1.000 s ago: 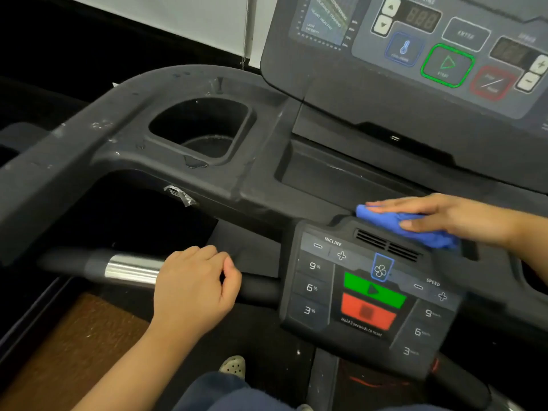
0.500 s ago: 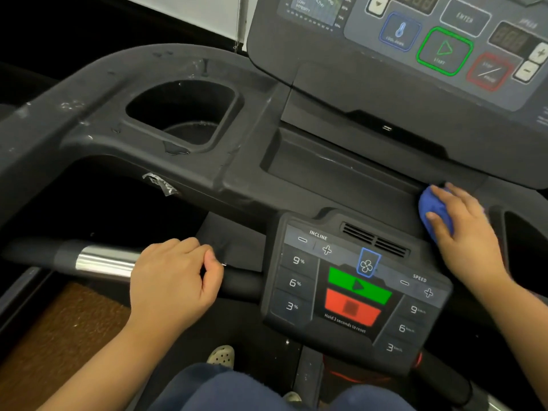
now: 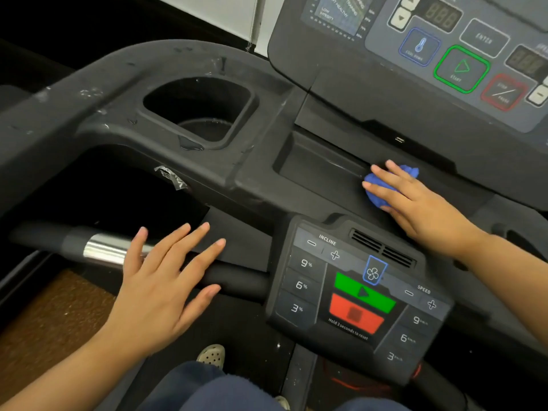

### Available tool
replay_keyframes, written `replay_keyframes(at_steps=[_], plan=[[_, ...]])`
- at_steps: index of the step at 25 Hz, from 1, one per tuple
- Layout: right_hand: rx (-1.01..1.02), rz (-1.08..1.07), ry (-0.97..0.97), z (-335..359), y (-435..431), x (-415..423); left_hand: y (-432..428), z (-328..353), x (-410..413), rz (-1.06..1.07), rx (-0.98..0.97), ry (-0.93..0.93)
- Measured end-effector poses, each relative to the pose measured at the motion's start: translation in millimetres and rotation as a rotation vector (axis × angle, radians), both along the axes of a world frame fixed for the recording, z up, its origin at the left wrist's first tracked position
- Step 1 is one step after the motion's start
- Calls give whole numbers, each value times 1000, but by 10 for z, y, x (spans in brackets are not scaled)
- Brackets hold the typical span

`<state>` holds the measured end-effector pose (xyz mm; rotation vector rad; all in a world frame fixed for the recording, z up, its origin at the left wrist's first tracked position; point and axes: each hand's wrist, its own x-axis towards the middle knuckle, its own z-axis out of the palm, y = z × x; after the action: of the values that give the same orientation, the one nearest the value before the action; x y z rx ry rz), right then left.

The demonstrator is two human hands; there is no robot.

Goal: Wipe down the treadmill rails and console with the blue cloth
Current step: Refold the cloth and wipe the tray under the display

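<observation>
Head-worn view, angled down, close above treadmill console [image 3: 355, 298]

Dark scuffed treadmill console [image 3: 261, 185], deep cup holder [image 3: 198, 111] at its left, shallow tray [image 3: 314, 167] in the middle, bunched blue cloth [image 3: 410, 172] at the tray's right end, brown floor [image 3: 44, 315] below

Blue cloth [image 3: 374, 193], dark grey console [image 3: 341, 78], green and red buttons [image 3: 360, 304].

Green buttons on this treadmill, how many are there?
2: a green-ringed start button on the upper console, and a solid green button on the lower panel. Others may lie outside view.
</observation>
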<state>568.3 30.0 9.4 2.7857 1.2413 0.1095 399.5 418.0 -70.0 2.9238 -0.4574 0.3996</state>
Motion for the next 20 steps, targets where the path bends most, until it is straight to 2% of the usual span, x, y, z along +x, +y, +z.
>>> replay_keyframes(at_steps=[3, 6, 9, 11, 14, 17, 20], plan=[[-39, 183, -83, 1, 390, 358, -97, -62, -57, 87, -51, 17], [-51, 250, -117, 5, 1065, 680, -184, 5, -8, 124, -176, -1], [72, 163, -45, 31, 1691, 832, -483, 175, 59, -180, -317, -54], [103, 124, 10, 70, 1897, 905, -769, 206, 99, -380, -258, -101], [77, 125, 6, 89, 1846, 900, -947, 138, 154, -399, -193, -153], [61, 140, -51, -5, 1437, 685, -931, 90, 152, -379, -226, -155], [47, 55, -11, -47, 896, 405, -949, 110, 151, -382, -261, -173]])
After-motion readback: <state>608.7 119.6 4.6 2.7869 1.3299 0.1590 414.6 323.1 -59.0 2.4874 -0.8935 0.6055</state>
